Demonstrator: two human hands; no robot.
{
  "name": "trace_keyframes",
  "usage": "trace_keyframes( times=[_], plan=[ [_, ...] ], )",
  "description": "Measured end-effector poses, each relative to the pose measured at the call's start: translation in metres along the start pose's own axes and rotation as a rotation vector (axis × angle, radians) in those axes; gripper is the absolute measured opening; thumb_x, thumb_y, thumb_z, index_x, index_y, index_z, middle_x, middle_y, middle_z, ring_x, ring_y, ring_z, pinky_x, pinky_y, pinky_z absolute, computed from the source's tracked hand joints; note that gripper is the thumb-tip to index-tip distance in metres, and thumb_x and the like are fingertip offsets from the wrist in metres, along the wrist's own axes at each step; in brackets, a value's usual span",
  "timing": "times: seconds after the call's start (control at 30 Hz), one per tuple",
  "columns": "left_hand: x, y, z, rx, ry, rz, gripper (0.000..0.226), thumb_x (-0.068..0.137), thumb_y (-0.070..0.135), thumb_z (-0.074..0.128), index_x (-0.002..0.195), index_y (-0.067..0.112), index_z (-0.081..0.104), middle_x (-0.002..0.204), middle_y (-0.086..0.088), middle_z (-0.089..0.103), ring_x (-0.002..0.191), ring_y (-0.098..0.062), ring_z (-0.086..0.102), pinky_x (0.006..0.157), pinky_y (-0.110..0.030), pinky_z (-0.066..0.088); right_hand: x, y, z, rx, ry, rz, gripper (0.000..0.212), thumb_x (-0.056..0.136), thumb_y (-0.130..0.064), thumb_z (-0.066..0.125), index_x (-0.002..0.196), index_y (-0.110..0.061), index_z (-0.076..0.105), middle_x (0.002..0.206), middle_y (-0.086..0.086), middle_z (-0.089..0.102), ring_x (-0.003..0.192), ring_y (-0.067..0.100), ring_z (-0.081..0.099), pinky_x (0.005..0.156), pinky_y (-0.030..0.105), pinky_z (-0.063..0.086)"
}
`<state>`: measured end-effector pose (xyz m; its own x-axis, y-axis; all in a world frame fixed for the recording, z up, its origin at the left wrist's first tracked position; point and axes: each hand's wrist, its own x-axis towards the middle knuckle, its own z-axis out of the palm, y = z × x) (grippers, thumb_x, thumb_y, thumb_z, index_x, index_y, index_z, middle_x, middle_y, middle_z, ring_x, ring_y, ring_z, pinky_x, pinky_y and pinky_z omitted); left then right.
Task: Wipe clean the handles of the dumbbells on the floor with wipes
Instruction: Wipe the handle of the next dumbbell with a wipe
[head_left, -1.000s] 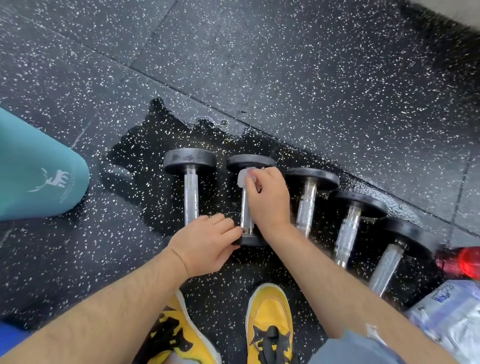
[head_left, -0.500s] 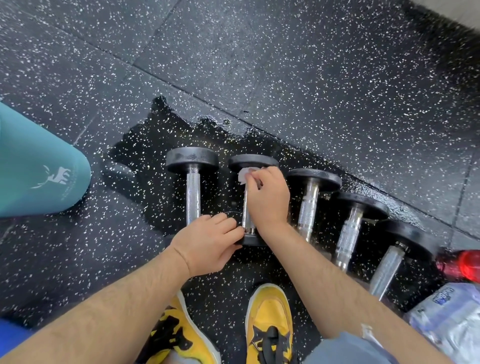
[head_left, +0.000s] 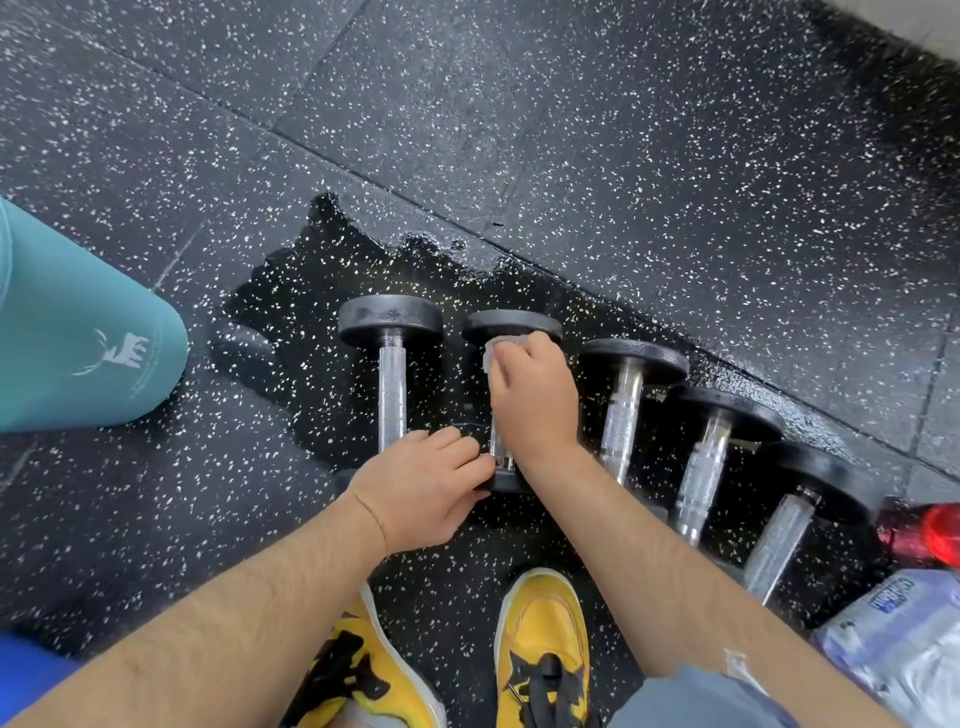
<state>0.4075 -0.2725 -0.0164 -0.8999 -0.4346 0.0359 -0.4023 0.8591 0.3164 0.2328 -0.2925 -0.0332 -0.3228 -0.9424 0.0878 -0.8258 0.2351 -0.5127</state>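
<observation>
Several black dumbbells with chrome handles lie side by side on a wet patch of speckled floor. My right hand (head_left: 535, 397) is wrapped round the handle of the second dumbbell (head_left: 511, 326) from the left, with a white wipe (head_left: 493, 349) pressed under its fingers near the far weight. My left hand (head_left: 423, 488) grips the near weight of that same dumbbell and steadies it. The leftmost dumbbell (head_left: 392, 389) lies untouched just left of my hands. Most of the wiped handle is hidden under my right hand.
Three more dumbbells (head_left: 621, 410) lie to the right. A teal bottle (head_left: 78, 343) lies at the left, a red bottle (head_left: 930, 535) and a pack of wipes (head_left: 904, 644) at the right edge. My yellow shoes (head_left: 543, 649) stand below the dumbbells.
My right hand has slid slightly along the handle towards the far weight with the wipe. My left hand has stayed on the near weight.
</observation>
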Motion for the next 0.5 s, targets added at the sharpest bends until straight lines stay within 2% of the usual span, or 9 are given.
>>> trace_keyframes(
  times=[0.03,0.1,0.2,0.3,0.4,0.5],
  plan=[
    [0.0,0.0,0.0,-0.005,-0.004,-0.002,0.023,0.091,0.033,0.051,0.102,0.017,0.063,0.086,0.003,0.056,0.075,-0.019,0.051,0.057,-0.032,0.044,0.003,0.0,0.002,-0.09,-0.005,-0.082,0.005,0.089,-0.008,0.068,0.087,-0.008,0.072,0.081,0.004,0.056,0.074,0.024,0.051,0.061,0.031,0.039],
    [-0.001,0.0,0.0,-0.014,-0.008,-0.002,0.023,0.091,0.034,0.051,0.102,0.017,0.063,0.087,0.003,0.057,0.076,-0.02,0.052,0.056,-0.033,0.045,0.005,-0.005,0.006,-0.211,-0.015,-0.152,0.015,0.075,0.004,0.074,0.088,-0.005,0.073,0.078,0.007,0.057,0.069,0.027,0.053,0.057,0.034,0.04],
    [-0.002,-0.001,0.0,-0.028,-0.003,0.0,0.024,0.092,0.035,0.051,0.104,0.017,0.063,0.088,0.002,0.058,0.076,-0.02,0.054,0.057,-0.034,0.046,-0.002,-0.013,0.004,-0.305,-0.083,-0.175,0.02,0.067,0.005,0.075,0.083,-0.007,0.072,0.077,0.007,0.06,0.067,0.028,0.055,0.055,0.034,0.043],
    [0.0,0.0,0.001,-0.036,0.002,0.002,0.024,0.091,0.034,0.052,0.104,0.018,0.063,0.088,0.002,0.058,0.076,-0.02,0.054,0.056,-0.034,0.047,-0.008,-0.01,-0.001,-0.323,-0.133,-0.201,0.018,0.067,0.002,0.077,0.08,-0.01,0.071,0.074,0.005,0.059,0.065,0.025,0.055,0.054,0.032,0.042],
    [0.002,0.0,0.001,-0.027,0.003,-0.003,0.026,0.09,0.034,0.051,0.106,0.016,0.062,0.088,0.002,0.058,0.078,-0.02,0.053,0.056,-0.034,0.047,0.002,-0.006,-0.007,-0.325,-0.111,-0.202,0.013,0.072,-0.006,0.08,0.08,-0.01,0.07,0.071,0.006,0.058,0.06,0.026,0.053,0.053,0.03,0.031],
    [0.001,0.002,0.001,-0.038,-0.004,-0.001,0.026,0.091,0.034,0.051,0.106,0.017,0.063,0.089,0.002,0.058,0.078,-0.019,0.052,0.056,-0.034,0.047,0.002,-0.011,-0.008,-0.36,-0.133,-0.172,0.016,0.071,-0.004,0.082,0.08,-0.009,0.07,0.068,0.005,0.058,0.055,0.025,0.053,0.052,0.027,0.026]
  ],
)
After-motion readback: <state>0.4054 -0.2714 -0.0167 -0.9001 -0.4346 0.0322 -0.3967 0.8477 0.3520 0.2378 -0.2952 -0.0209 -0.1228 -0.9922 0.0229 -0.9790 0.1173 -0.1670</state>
